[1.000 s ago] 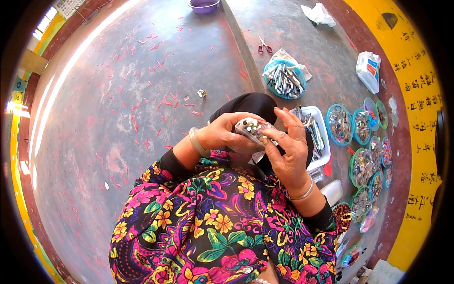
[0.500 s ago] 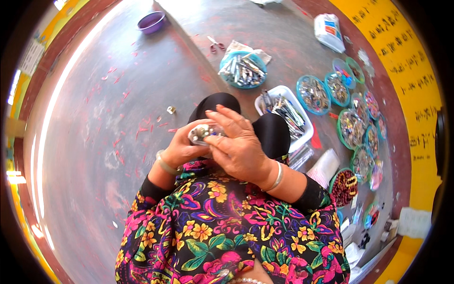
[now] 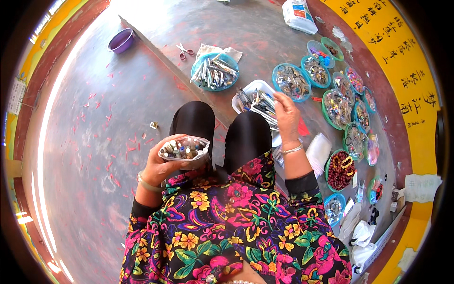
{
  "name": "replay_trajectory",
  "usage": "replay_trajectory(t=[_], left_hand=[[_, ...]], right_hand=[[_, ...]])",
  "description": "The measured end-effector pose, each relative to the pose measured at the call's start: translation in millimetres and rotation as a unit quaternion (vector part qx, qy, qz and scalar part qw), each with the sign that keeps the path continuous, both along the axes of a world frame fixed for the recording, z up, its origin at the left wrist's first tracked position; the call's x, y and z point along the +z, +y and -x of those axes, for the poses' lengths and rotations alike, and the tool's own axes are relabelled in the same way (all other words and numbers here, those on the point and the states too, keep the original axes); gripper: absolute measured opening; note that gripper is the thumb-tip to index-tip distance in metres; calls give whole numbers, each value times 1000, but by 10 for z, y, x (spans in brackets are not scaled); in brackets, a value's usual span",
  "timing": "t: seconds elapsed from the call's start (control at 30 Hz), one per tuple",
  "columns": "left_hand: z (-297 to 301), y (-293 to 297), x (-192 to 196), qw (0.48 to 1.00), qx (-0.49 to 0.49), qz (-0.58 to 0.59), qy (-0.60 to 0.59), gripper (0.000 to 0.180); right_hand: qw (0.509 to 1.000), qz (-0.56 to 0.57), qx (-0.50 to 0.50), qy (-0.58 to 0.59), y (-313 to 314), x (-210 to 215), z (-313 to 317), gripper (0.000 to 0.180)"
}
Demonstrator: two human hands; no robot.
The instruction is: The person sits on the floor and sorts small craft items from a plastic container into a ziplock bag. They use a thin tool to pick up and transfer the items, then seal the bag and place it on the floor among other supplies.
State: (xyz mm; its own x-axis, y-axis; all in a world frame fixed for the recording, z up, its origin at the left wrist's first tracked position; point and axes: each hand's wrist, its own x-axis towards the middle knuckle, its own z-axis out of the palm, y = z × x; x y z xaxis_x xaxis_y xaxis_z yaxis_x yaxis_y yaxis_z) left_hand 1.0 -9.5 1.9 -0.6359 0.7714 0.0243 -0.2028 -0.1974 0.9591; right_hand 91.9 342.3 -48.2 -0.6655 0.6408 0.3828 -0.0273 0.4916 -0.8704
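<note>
My left hand (image 3: 158, 165) is closed around a clear plastic pouch (image 3: 196, 164) above my left knee. Several pens (image 3: 182, 150) stand in it, their ends showing at its mouth. Out to the right, my right hand (image 3: 287, 122) is raised by the white basin (image 3: 236, 106), its fingers stretched out and no object visible in them. More pens (image 3: 265, 102) lie heaped in that basin, next to my right knee. The thumb side of the right hand is partly hidden.
Ahead, a teal basket (image 3: 193, 75) holds pens, with scissors (image 3: 184, 51) nearby. A purple basin (image 3: 121, 41) is at far left. Several colored baskets (image 3: 324, 108) of small items line the right. A small metallic piece (image 3: 154, 125) lies left of my knees.
My right hand has left the pouch and moved right to the white basin. The left hand has lowered slightly left with the pouch, its mouth now uncovered. The view has shifted.
</note>
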Motion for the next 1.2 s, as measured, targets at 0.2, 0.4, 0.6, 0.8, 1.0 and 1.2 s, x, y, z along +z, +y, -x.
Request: replay_trajectory(t=[0.2, 0.4, 0.6, 0.8, 1.0, 1.2], left_hand=[[1, -4, 20, 1000, 0, 10, 7, 61], [-11, 1, 58, 1000, -11, -5, -22, 62], [32, -2, 55, 999, -17, -4, -28, 61], [21, -3, 82, 999, -20, -4, -47, 60], [29, 14, 40, 998, -25, -2, -50, 60], [35, 53, 7, 999, -30, -9, -9, 59]], right_hand=[[973, 12, -22, -227, 586, -970, -190, 24], [950, -194, 31, -244, 666, -1497, 290, 36], [866, -312, 104, -377, 757, -1672, 655, 26], [887, -351, 120, -275, 838, -1787, 743, 15], [986, -73, -39, -145, 857, -1270, 445, 17], [898, 426, 27, 108, 788, -630, -76, 17]])
